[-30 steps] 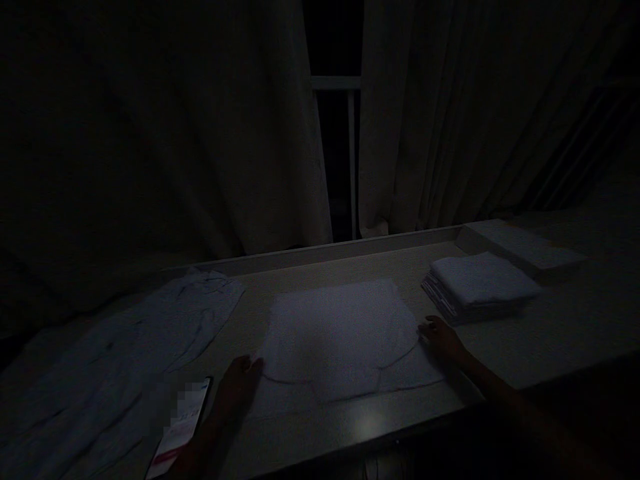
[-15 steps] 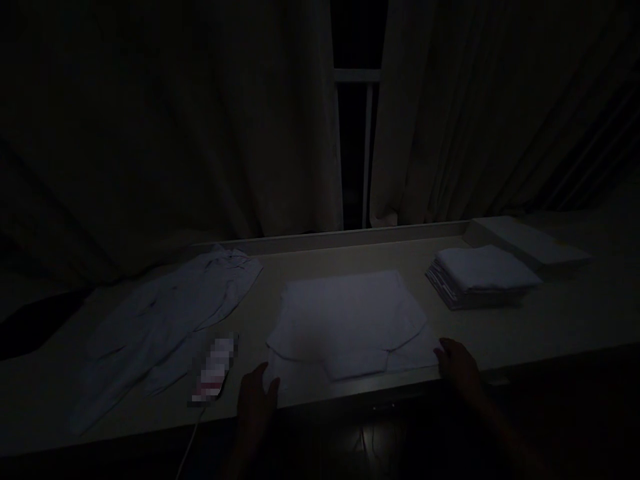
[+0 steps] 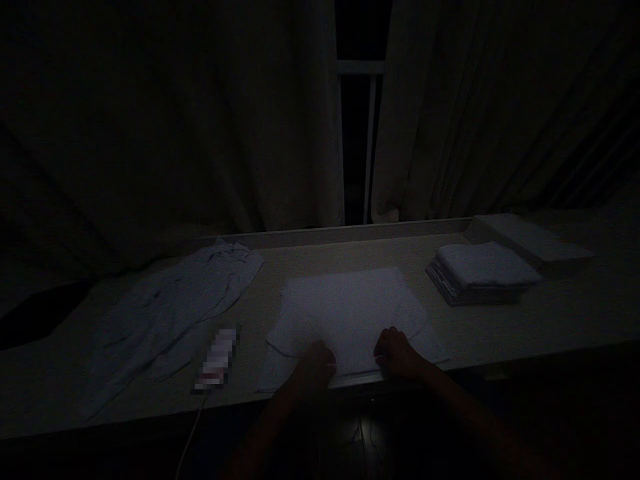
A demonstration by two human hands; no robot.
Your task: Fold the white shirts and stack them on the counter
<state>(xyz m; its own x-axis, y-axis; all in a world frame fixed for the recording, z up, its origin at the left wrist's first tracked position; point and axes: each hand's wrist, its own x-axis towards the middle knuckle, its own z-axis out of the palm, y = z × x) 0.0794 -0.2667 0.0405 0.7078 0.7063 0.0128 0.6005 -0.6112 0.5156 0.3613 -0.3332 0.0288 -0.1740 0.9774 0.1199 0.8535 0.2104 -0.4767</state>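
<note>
Very dim scene, and both hands are down on the near edge of the white garment (image 3: 350, 310), which lies spread flat in the middle of the bench (image 3: 500, 327), its near hem right at the front edge. The left hand (image 3: 316, 360) sits on the cloth's near edge left of centre, knuckles up, fingers curled under; whether that grip is pinching fabric or just resting on it, cannot tell in this light. The right hand (image 3: 397, 352) is just beside it, right of centre, also curled over the near hem, and its grip is equally hard to read, fingers tucked and touching the cloth. The two hands are close together, with a small strip of cloth between them. Off to the left, a pale crumpled garment (image 3: 170, 313) lies loosely spread across the bench, well apart from the hands. Between it and the white cloth lies a phone (image 3: 217, 359), with a cable running off the front edge. Over on the right stands a neat stack of folded cloths (image 3: 480, 272), and closed curtains (image 3: 200, 133) hang behind
</note>
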